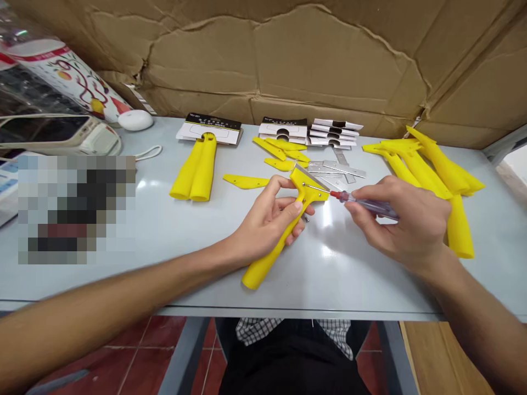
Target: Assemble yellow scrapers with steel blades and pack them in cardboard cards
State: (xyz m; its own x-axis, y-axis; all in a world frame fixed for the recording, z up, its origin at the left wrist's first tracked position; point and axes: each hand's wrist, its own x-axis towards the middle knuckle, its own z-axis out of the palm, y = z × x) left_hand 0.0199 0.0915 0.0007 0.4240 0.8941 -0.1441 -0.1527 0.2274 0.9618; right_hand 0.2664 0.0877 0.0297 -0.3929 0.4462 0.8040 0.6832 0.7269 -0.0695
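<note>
My left hand [274,219] is closed around the neck of a yellow scraper [272,258], its head tilted up and its round handle angled toward me. In my right hand [405,219] is a screwdriver [370,207] with a clear purplish handle and red collar. Its thin shaft crosses the scraper head, and the tip lies near a screw hole there. Small screws [305,218] lie on the table just behind the scraper's neck. Beyond the head are loose metal blades [343,169] and yellow plastic blade covers [286,163]; one more cover [246,181] lies to the left.
Yellow scraper handles [428,164] are piled at the right. Two scrapers with a card [192,170] lie left of centre. Folded cards [283,129] line the back, before a cardboard wall [288,60]. At left are a white mouse-like object [135,119] and a patterned cup [74,77].
</note>
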